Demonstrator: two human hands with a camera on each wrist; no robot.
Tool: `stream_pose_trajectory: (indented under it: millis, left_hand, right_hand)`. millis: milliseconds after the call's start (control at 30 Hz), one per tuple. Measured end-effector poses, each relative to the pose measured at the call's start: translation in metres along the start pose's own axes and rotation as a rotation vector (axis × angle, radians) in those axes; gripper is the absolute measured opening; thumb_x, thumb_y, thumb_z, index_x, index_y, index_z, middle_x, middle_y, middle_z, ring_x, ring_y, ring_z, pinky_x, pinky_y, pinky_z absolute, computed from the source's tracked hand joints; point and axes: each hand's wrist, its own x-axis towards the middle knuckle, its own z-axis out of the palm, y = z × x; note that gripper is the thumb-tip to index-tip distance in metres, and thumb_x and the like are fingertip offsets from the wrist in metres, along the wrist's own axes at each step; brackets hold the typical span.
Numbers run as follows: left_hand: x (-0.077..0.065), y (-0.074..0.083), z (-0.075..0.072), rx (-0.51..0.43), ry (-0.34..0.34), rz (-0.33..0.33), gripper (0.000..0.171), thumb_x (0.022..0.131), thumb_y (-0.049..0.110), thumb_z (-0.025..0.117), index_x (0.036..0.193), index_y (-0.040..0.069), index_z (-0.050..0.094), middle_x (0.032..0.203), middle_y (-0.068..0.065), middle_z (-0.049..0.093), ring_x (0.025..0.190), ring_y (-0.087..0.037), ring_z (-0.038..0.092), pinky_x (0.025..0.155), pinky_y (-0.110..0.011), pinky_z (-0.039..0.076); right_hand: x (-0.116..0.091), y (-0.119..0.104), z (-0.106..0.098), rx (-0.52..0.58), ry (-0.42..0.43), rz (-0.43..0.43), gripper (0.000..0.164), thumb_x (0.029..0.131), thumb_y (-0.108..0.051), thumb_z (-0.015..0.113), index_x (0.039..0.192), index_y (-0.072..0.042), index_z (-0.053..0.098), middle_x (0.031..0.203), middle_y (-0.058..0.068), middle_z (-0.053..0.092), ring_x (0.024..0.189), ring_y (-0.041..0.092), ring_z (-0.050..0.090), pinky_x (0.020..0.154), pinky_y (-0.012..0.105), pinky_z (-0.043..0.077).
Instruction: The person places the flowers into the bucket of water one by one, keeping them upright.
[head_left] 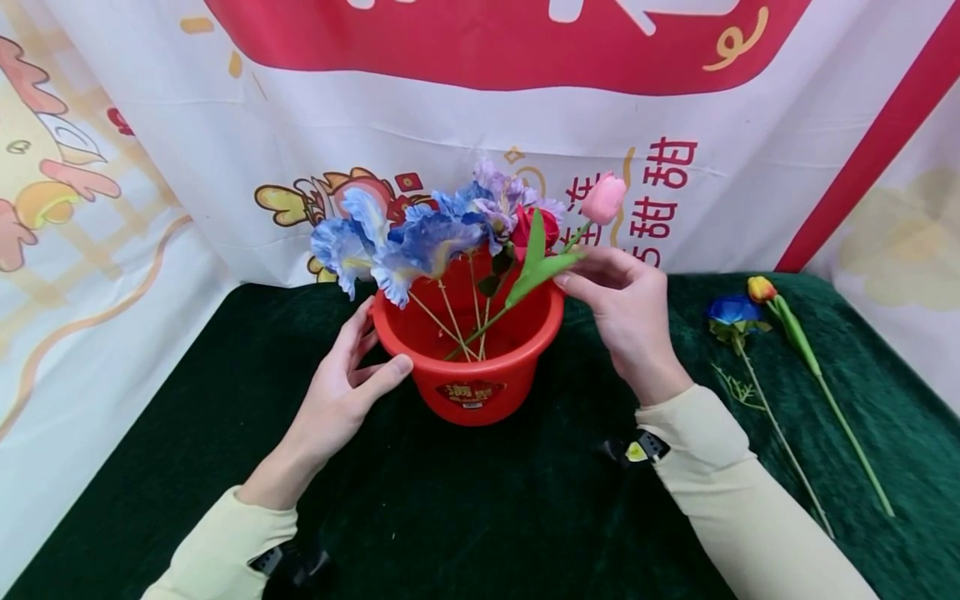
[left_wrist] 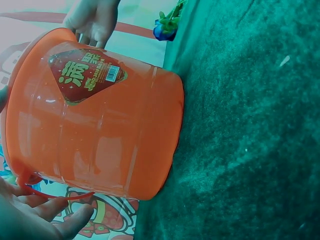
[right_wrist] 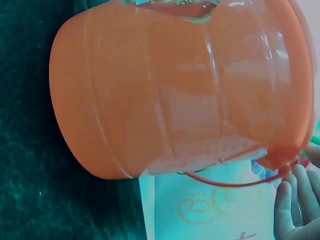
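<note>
In the head view a red bucket point(head_left: 480, 396) stands upright with artificial flowers leaning inside: blue ruffled flowers point(head_left: 435, 242), a pale purple flower point(head_left: 506, 196), a red rose point(head_left: 534, 229) and a pink tulip point(head_left: 603, 198) with a green leaf point(head_left: 540, 271). My left hand point(head_left: 337, 387) rests against the bucket's left side, thumb at the front rim, fingers loosely extended near the thin handle point(left_wrist: 75, 196). At the right rim, my right hand point(head_left: 630, 312) is beside the tulip's leaf, thumb and index tips apart. The right wrist view shows its fingers point(right_wrist: 284, 210) below the handle joint.
A blue rose point(head_left: 735, 312) and a red-yellow tulip point(head_left: 783, 321) lie on the dark green cloth point(head_left: 480, 517) to the right. Behind the table hangs a printed white and red backdrop point(head_left: 405, 117).
</note>
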Motion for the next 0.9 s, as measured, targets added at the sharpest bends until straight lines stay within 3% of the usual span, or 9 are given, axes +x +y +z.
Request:
stream_pose_trajectory:
  millis: [200, 400, 667, 900]
  left_hand:
    - [0.0, 0.0, 0.0, 0.002, -0.001, 0.0, 0.077, 0.109, 0.034, 0.058, 0.171, 0.03, 0.013, 0.176, 0.007, 0.024, 0.162, -0.026, 0.031, 0.105, -0.013, 0.049]
    - [0.0, 0.0, 0.0, 0.006, 0.001, -0.008, 0.077, 0.109, 0.034, 0.058, 0.171, 0.03, 0.012, 0.177, 0.007, 0.023, 0.162, -0.027, 0.03, 0.105, -0.012, 0.049]
    - [0.0, 0.0, -0.001, 0.006, 0.001, -0.001, 0.077, 0.109, 0.034, 0.058, 0.171, 0.03, 0.012, 0.176, 0.007, 0.024, 0.162, -0.026, 0.031, 0.105, -0.012, 0.049]
    - [0.0, 0.001, 0.0, 0.003, -0.002, -0.001, 0.077, 0.109, 0.034, 0.058, 0.171, 0.029, 0.013, 0.176, 0.007, 0.024, 0.162, -0.026, 0.03, 0.104, -0.012, 0.049]
  right_hand:
    - [-0.002, -0.001, -0.017, 0.056, -0.012, 0.017, 0.036, 0.097, -0.01, 0.077, 0.132, -0.008, 0.073, 0.117, -0.003, 0.077, 0.111, 0.015, 0.073, 0.091, 0.02, 0.061]
    - [-0.003, 0.002, -0.041, 0.061, 0.022, 0.005, 0.034, 0.095, -0.013, 0.08, 0.129, -0.011, 0.077, 0.115, -0.005, 0.08, 0.107, 0.011, 0.075, 0.092, 0.018, 0.06]
    - [-0.007, 0.008, -0.075, 0.251, -0.026, 0.027, 0.038, 0.091, -0.013, 0.084, 0.127, -0.005, 0.077, 0.111, 0.0, 0.083, 0.101, 0.012, 0.08, 0.089, 0.021, 0.062]
    - [-0.006, 0.005, -0.094, 0.213, 0.028, 0.038, 0.039, 0.088, -0.019, 0.087, 0.124, -0.007, 0.079, 0.108, -0.002, 0.083, 0.094, 0.012, 0.08, 0.085, 0.022, 0.063]
